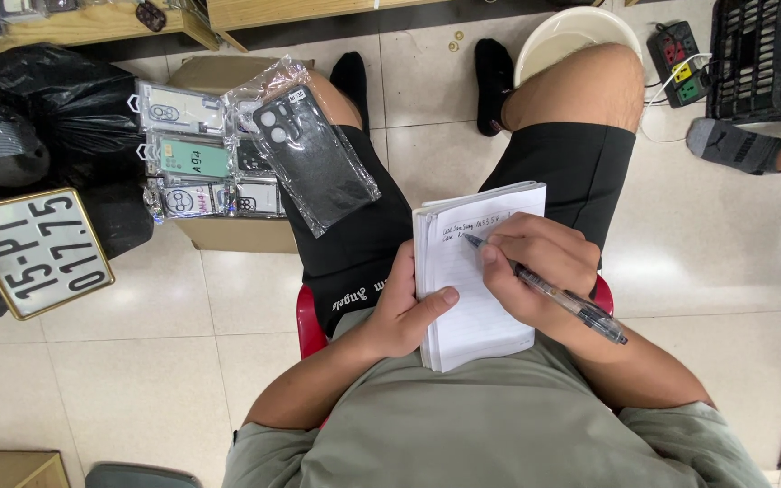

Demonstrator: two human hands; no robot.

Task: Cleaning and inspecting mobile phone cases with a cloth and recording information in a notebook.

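Note:
I sit on a red stool (307, 318) with a white notebook (476, 289) resting on my lap. My left hand (404, 309) grips the notebook's left edge, thumb lying across the page. My right hand (535, 271) holds a clear pen (553, 291) with its tip on the upper part of the page, beside a few written lines. A black phone case in a clear plastic bag (314, 154) lies on my left thigh.
A cardboard box (228, 230) with several packaged phone cases stands at my left knee. Black bags (65, 108) and a vehicle plate (36, 251) sit far left. A white basin (571, 36), a power strip (680, 63), a black crate (766, 59) and another person's socked foot (734, 145) lie at upper right.

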